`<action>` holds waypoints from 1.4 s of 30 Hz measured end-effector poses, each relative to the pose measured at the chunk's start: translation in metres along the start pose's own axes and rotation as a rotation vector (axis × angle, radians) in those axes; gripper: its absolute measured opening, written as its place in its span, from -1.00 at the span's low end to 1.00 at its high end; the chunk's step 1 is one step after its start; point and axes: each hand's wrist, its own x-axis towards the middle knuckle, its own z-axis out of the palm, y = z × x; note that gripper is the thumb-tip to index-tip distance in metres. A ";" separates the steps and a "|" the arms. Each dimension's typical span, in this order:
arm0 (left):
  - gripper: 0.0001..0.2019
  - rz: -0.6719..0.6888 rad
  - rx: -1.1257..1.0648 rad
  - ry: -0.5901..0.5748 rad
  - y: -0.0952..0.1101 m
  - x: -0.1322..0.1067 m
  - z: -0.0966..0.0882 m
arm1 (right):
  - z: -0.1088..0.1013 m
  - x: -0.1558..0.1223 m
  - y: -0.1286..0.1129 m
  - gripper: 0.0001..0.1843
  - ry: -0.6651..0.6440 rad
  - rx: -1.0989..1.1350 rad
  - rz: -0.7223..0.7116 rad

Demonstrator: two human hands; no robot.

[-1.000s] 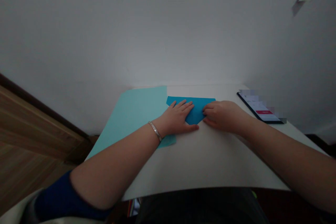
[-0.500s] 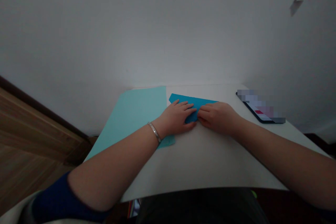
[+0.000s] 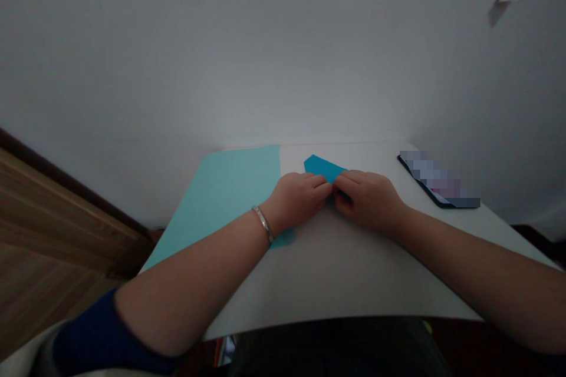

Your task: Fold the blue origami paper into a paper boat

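A piece of folded blue paper [image 3: 325,168] lies at the middle of the white table, its pointed end showing beyond my hands. My left hand [image 3: 303,197], with a silvery bracelet at the wrist, is closed with its fingers pinching the near edge of the paper. Close beside it, my right hand [image 3: 365,197] is also closed, thumb and fingers gripping the same paper. The two hands nearly meet at the fingertips. Much of the paper is hidden under the fingers.
A light teal sheet [image 3: 230,188] covers the left part of the white table [image 3: 354,283]. At the right lies a dark-edged phone or tablet [image 3: 435,182], its screen blurred out. A pale wall [image 3: 283,59] rises behind, and wooden panelling [image 3: 57,218] stands left.
My left hand's spread fingers have curled into a pinch. The blue paper has turned, and its visible end has shifted right. My right hand stays in nearly the same place.
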 end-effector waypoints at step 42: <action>-0.89 -0.611 -0.586 0.128 -0.026 -0.007 0.029 | -0.009 -0.010 0.077 -0.95 -0.179 0.066 0.298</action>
